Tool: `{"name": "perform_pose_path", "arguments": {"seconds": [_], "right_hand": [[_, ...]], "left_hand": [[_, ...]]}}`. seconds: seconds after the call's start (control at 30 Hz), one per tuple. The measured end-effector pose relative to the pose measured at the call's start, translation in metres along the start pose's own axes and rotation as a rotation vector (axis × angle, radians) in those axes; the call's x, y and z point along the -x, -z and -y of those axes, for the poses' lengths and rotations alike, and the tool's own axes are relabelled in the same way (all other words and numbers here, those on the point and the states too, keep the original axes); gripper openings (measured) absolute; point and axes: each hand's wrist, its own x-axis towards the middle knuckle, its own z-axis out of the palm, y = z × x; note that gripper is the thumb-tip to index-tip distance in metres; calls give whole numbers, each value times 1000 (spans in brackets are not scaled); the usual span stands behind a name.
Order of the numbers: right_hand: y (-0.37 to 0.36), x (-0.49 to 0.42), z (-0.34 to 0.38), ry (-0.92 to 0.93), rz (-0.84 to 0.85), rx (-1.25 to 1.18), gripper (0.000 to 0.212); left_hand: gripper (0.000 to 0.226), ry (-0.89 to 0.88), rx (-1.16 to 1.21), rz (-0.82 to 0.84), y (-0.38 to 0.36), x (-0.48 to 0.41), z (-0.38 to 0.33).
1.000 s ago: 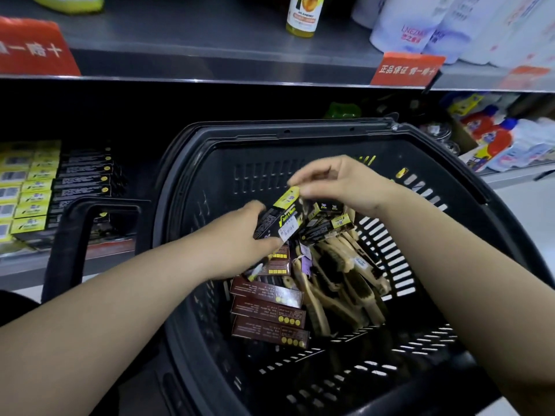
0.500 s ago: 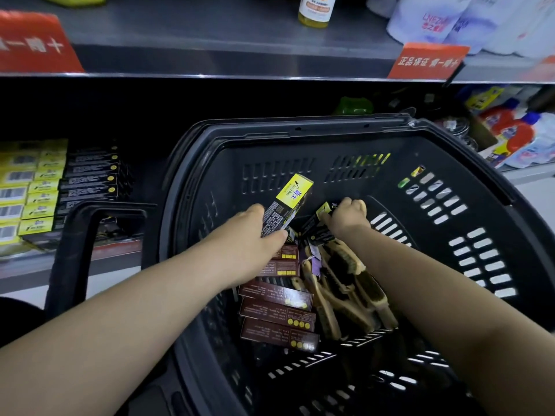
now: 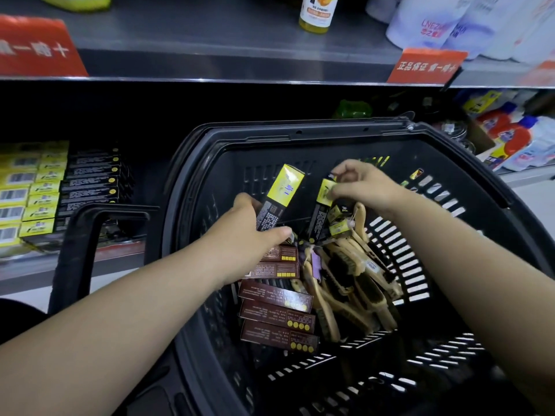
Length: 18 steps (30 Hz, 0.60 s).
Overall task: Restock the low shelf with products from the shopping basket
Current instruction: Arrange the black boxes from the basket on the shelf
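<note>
Our hands inside the black slotted plastic basket.
Our left hand grips a slim black-and-yellow cardboard box; our right hand pinches a second such box above bristled wooden brushes and brown cartons with yellow dots. Matching boxes line the low shelf.

The low grey metal shelf bears, at its left end, stacked rows of slim yellow-ended black cardboard cartons near its front edge. At its right end stand red-and-white plastic bottles. The grey upper shelf holds a yellow plastic bottle and white pouches.
</note>
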Motion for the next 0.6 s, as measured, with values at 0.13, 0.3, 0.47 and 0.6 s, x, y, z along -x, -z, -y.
{"name": "perform_pose_path", "arguments": {"seconds": [0.13,0.3,0.47,0.6], "right_hand": [[-1,34,29,108,373,-455,27],[-23,41,46,185,522,-490,31],[-41,17,30,92,387,-559,31],[-66,-16,-19,-22,151,381,30]], "left_hand": [[59,24,145,25,2,-1,-2],[61,46,239,74,3,-1,-4],[50,80,321,7,2,-3,-3],[43,113,320,-53,2,-7,-1]]}}
